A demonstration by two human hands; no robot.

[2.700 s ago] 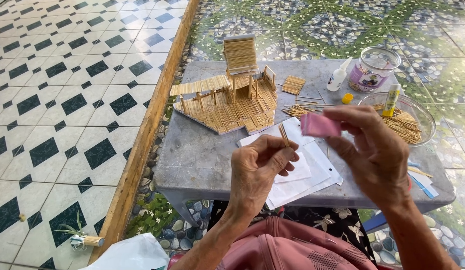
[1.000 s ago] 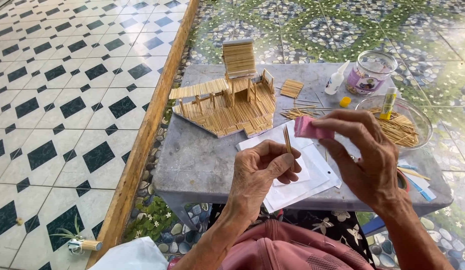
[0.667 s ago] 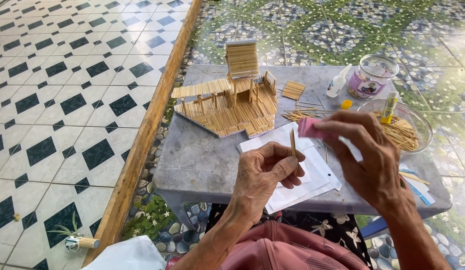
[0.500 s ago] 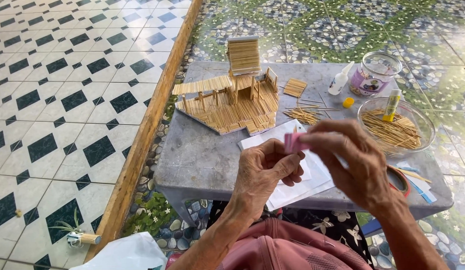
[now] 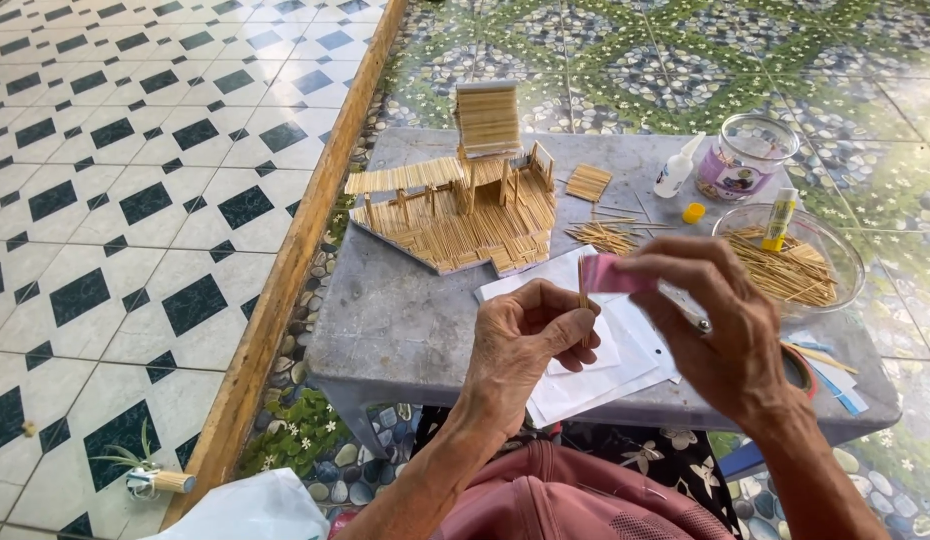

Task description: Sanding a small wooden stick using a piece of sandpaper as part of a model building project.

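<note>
**Rubbing a thin stick against a pink piece**

Held upright over the white paper sheets (image 5: 585,375), a thin wooden stick (image 5: 583,292) is pinched between thumb and forefinger of the left hand (image 5: 520,345). A small pink piece (image 5: 617,273), perhaps an abrasive pad, is gripped by the curled fingertips of the right hand (image 5: 720,335) and pressed to the stick's top. Trimming or smoothing appears to be in hand. A steady pinch and short, light strokes are called for next. The stick house model (image 5: 465,195) stands behind on the grey table (image 5: 395,320).
</note>
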